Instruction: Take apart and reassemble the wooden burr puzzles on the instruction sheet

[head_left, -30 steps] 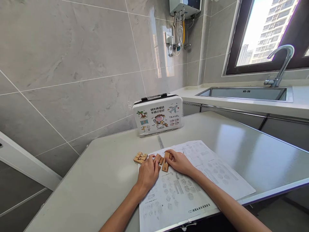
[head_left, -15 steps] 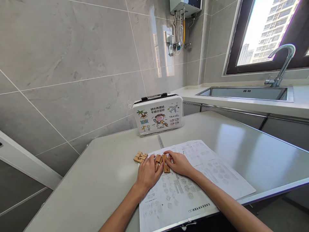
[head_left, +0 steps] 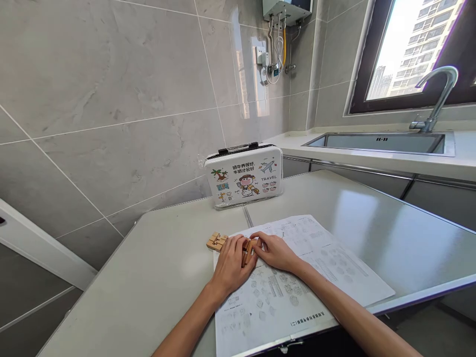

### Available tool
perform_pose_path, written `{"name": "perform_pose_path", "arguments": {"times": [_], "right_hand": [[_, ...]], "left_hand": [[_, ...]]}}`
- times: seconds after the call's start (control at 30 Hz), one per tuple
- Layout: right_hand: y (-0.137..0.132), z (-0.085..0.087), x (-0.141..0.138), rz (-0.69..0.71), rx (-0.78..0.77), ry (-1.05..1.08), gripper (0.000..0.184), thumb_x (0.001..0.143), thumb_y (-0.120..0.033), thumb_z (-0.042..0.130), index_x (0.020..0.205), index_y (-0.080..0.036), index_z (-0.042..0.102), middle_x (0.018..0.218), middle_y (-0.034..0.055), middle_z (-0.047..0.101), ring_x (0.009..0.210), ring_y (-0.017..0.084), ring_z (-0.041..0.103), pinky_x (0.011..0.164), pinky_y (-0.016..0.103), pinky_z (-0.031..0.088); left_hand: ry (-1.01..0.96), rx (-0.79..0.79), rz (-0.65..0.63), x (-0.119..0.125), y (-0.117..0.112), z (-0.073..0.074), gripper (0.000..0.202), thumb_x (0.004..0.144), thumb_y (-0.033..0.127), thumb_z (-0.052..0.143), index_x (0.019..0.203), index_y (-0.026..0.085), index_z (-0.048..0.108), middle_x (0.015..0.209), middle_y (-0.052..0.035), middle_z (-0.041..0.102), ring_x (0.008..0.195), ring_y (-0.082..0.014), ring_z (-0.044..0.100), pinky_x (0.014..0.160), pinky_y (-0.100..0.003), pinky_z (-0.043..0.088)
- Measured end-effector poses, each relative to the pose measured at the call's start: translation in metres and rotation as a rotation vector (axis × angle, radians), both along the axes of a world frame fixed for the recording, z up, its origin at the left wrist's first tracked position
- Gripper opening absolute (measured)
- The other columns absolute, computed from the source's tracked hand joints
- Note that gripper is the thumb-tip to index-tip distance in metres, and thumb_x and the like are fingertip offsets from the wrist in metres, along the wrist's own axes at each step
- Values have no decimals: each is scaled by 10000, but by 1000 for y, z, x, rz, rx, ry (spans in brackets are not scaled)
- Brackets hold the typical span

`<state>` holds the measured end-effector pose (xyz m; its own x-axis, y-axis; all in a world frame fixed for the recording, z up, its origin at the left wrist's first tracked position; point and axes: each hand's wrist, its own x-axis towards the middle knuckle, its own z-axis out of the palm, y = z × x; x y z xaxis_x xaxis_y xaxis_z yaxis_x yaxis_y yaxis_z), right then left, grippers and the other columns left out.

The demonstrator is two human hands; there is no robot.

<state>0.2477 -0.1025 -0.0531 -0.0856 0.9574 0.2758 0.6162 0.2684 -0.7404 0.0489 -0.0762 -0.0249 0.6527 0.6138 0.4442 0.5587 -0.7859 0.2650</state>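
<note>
Grip of the left hand is closed from the left side around small wooden pieces, while by thumb and forefinger of the right hand they are pinched at their right side. These pieces are held on the far part of a printed sheet, and by the fingers they are partly hidden. Just beside the left hand, another wooden cluster is placed near the sheet's corner. Behind, on the tabletop, a white case is stood upright.
</note>
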Motion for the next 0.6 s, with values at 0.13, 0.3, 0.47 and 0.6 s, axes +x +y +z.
{"name": "perform_pose_path", "arguments": {"times": [0.13,0.3,0.47,0.6], "right_hand": [[-2,2,-1,24,-4,40,283,996,-327,502,1238,-258,632,820,-10,737,708,195,668,689,289,438],[-1,2,-1,27,19,89,273,1018,-351,487,1226,-253,633,779,-17,724,669,186,651,653,279,435],[0,2,-1,16,15,109,255,1013,-351,493,1198,-248,636,764,-20,719,640,177,637,639,277,433],[2,0,0,28,3,111,248,1000,-314,489,1196,-250,627,743,-32,709,619,171,632,645,278,440]], "left_hand": [[39,-23,-62,0,0,1,453,985,355,587,1419,257,503,1414,-126,615,1330,-318,569,1120,-548,477],[78,-2,-92,0,-1,2,490,988,259,543,1474,304,499,1500,-82,570,1388,-290,530,1154,-534,463],[108,15,-70,0,-1,1,476,970,194,523,1430,316,546,1470,-75,580,1345,-280,549,1132,-506,481],[90,20,-35,-1,-1,0,475,939,147,514,1384,307,561,1404,-85,602,1274,-287,580,1104,-520,486]]}}
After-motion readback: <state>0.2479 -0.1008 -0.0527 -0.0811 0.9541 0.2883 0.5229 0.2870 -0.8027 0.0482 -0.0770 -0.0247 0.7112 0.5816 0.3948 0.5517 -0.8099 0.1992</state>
